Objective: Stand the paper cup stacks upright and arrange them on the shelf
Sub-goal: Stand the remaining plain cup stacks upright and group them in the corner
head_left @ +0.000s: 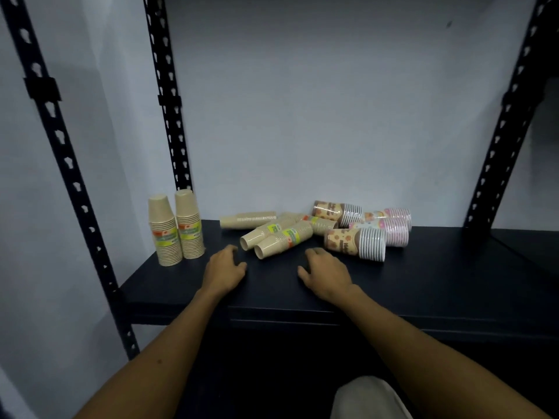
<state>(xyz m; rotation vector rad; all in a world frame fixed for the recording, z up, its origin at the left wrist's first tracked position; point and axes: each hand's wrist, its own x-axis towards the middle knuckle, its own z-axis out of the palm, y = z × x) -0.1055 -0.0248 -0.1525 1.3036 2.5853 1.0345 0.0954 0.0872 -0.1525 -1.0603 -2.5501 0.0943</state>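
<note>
Two tan paper cup stacks (177, 228) stand upright, mouths down, at the shelf's back left corner. A heap of stacks lies on its side mid-shelf: several tan ones with green and yellow labels (282, 238), a plain tan one (248, 220) behind them, two orange-patterned ones (357, 241) and pink-rimmed ones (393, 225) to the right. My left hand (225, 269) hovers over the dark shelf (423, 282) just in front of the nearest tan stack, fingers apart and empty. My right hand (325, 272) is beside it, also empty, a little short of the orange-patterned stack.
Black perforated uprights (169, 95) frame the shelf on the left and right (502, 140). A pale wall closes the back. Bare shelf surface stretches to the right of the heap and along the front edge. A pale trouser knee (369, 397) shows at the bottom.
</note>
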